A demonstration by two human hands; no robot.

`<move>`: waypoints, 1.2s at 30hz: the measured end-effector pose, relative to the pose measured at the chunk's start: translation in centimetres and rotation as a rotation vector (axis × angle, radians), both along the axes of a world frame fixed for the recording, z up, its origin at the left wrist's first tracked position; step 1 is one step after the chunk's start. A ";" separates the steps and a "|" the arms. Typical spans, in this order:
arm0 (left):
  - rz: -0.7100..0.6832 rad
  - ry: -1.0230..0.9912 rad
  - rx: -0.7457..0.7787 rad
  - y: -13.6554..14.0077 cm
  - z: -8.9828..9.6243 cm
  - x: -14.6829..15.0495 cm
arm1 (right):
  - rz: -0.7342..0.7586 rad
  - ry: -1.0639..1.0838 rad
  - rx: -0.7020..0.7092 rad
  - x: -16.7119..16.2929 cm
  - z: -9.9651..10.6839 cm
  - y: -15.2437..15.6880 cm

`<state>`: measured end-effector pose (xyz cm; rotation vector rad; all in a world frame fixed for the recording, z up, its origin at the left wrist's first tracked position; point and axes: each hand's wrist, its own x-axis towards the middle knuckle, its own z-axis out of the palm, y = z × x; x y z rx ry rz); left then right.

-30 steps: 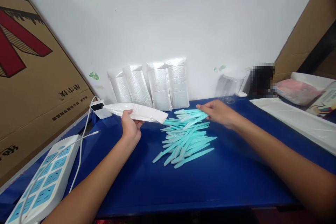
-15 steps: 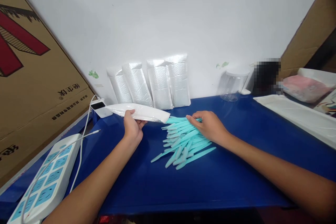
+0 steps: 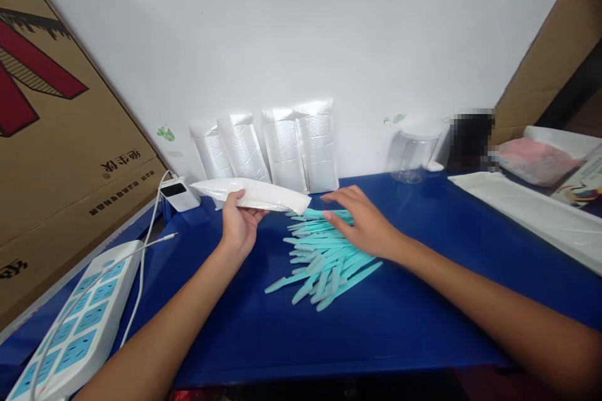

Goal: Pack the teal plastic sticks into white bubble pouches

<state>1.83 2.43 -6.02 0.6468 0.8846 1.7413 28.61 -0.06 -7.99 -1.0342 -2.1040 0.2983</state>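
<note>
My left hand [image 3: 241,222] grips a white padded pouch [image 3: 263,194], thumb on top and fingers beneath, with one end pointing right. Under my right hand [image 3: 364,222] lies a loose pile of slim teal sticks that look like eyebrow razors [image 3: 324,263], their pale capped ends mostly to the left. The right hand's thumb and fingers are apart at the upper edge of the pile, with nothing visible between them. Part of the pile is hidden behind that hand. The pouch's right end is just above the topmost sticks.
Several silvery bubble pouches [image 3: 317,147] lean on the wall. A power strip [image 3: 70,332] with a white cable is at left, near a small white device [image 3: 181,195]. To the right are a clear jar [image 3: 411,156], a white tray [image 3: 536,216] and a pink-filled container [image 3: 536,160].
My right hand's fingers have lifted and spread from the sticks near the pouch's end. The pouch has risen slightly, still in my left hand. The view has shifted a little.
</note>
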 end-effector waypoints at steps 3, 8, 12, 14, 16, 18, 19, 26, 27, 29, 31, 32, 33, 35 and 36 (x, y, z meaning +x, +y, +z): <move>-0.060 0.004 0.038 -0.1 0.2 0.2 | 0.087 -0.104 0.033 -0.6 -0.2 0.2; -0.091 0.009 0.055 -0.2 0.1 0.5 | 0.103 -0.169 0.065 -1.6 -1.1 1.1; -0.095 0.010 0.051 -0.2 0.2 0.5 | 0.058 -0.134 0.109 -1.4 -0.8 1.4; -0.071 -0.003 0.057 0.0 0.3 0.2 | 0.036 -0.161 0.130 -1.0 -0.3 1.3; -0.029 -0.024 0.064 0.2 0.4 -0.3 | 0.007 -0.225 0.140 -0.5 0.2 1.1; 0.010 -0.047 0.063 0.4 0.4 -0.6 | 0.004 -0.300 0.131 -0.1 0.4 0.9; 0.020 -0.055 0.058 0.5 0.4 -0.7 | 0.018 -0.331 0.120 0.0 0.5 0.8; -0.112 -0.034 0.013 -0.2 0.5 0.2 | 0.110 -0.016 -0.105 -0.5 1.1 0.1; -0.154 -0.020 0.007 -0.4 0.6 0.4 | 0.118 0.114 -0.219 -0.8 1.3 0.0; -0.237 0.018 0.014 -0.8 1.0 0.8 | 0.141 0.426 -0.516 -1.6 1.6 -0.4; -0.296 0.067 0.053 -1.1 1.4 1.1 | 0.181 0.737 -0.806 -2.2 1.8 -0.9; -0.307 0.088 0.077 -1.3 1.6 1.2 | 0.200 0.862 -0.916 -2.5 1.8 -1.1; -0.301 0.099 0.100 -1.5 1.7 1.3 | 0.212 0.956 -1.004 -2.6 1.8 -1.3; -0.250 0.091 0.141 -1.9 1.8 1.5 | 0.223 1.058 -1.128 -2.8 1.8 -1.6; -0.214 0.069 0.154 -2.0 1.7 1.6 | 0.224 1.081 -1.166 -2.8 1.8 -1.7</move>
